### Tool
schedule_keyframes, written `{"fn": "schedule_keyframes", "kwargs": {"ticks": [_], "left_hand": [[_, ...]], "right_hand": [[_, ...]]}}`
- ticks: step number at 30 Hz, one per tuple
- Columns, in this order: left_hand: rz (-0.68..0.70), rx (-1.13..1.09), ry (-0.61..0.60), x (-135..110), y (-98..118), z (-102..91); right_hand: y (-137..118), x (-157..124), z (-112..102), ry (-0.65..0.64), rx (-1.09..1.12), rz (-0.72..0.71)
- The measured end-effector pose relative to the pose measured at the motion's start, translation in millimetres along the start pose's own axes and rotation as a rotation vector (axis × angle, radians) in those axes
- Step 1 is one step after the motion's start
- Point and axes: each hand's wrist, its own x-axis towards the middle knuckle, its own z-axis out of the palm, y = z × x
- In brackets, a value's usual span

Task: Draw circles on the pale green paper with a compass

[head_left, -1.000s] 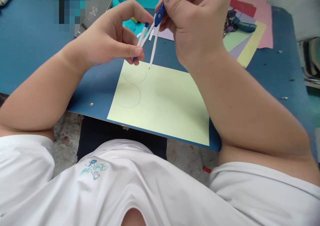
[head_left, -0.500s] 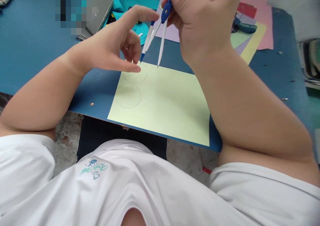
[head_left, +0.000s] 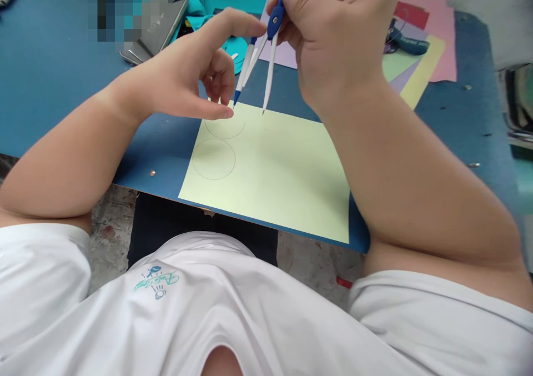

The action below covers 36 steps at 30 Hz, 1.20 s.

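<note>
Blue table (head_left: 54, 76); compass (head_left: 260, 54) upright, 2 legs pointing down.

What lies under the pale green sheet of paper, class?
The pale green sheet lies on the blue board, and two circles are drawn on it. The board beneath is covered; the right hand holds the compass above the far edge.

Blue-and-white compass (head_left: 261, 59), legs spread in a narrow V, blue hinge at top, tilted with the head toward 1 o'clock. Needle tip on the far edge of the pale green sheet (head_left: 275, 181); blue pencil tip at 9 o'clock of it, on the upper circle. Sheet lies flat at the board's near edge, two thin drawn circles in its 10 o'clock corner.
</note>
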Motion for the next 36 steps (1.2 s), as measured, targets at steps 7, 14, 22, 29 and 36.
{"fn": "schedule_keyframes", "kwargs": {"ticks": [7,14,22,29,36], "left_hand": [[0.079,0.005,0.033,0.5,-8.7,3.5],[0.148,0.05,0.04,0.6,-22.1,6.4],[0.042,-0.02,0.013,-0.2,-8.9,0.5],[-0.022,0.012,0.008,1.9,-5.7,1.9],[-0.439,-0.067,-0.391,3.0,10.3,-12.2]], "right_hand": [[2.1,0.9,1.1,-0.004,-0.038,0.004],[-17.6,2.1,4.2,-0.036,0.001,0.047],[-3.2,-0.2,10.1,0.093,-0.016,0.032],[6.9,-2.8,4.9,0.056,0.015,-0.054],[45.3,-19.3,15.9,0.302,-0.093,0.127]]}}
